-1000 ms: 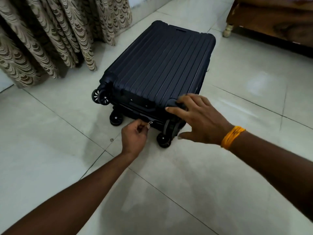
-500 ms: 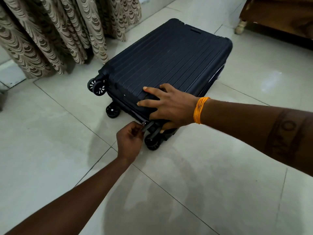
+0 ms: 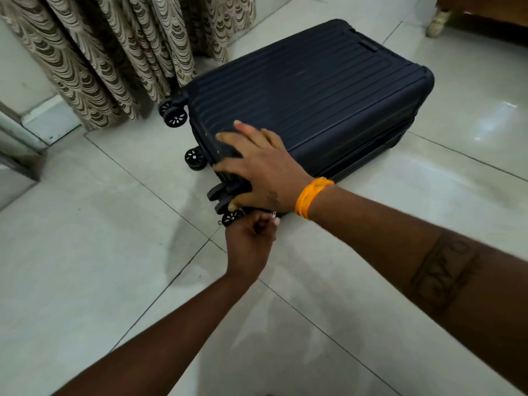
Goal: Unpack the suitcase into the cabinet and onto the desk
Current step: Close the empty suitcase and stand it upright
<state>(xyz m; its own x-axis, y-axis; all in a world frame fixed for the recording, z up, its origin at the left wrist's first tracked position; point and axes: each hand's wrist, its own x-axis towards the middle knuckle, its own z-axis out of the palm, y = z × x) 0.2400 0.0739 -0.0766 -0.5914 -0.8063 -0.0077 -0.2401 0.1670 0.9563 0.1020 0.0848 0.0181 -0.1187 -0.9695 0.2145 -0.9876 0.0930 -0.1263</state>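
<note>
A dark blue ribbed suitcase (image 3: 308, 95) lies flat and closed on the tiled floor, its wheels (image 3: 174, 117) pointing toward me and to the left. My right hand (image 3: 257, 170), with an orange thread on the wrist, presses on the near wheel-end corner, fingers spread over the edge. Just below it, my left hand (image 3: 251, 238) pinches the small metal zipper pull (image 3: 273, 215) at that corner. The zipper track under my right hand is hidden.
Patterned beige curtains (image 3: 114, 52) hang at the back left, close to the suitcase. A wooden furniture piece with a pale foot (image 3: 437, 21) stands at the top right. A grey frame edge (image 3: 17, 144) sits at the left. Glossy floor tiles (image 3: 371, 195) surround the case.
My left hand has carried the zipper pull along the wheel end and round the near corner. My right hand slid from that corner onto the lid. The view swung, shifting the suitcase right.
</note>
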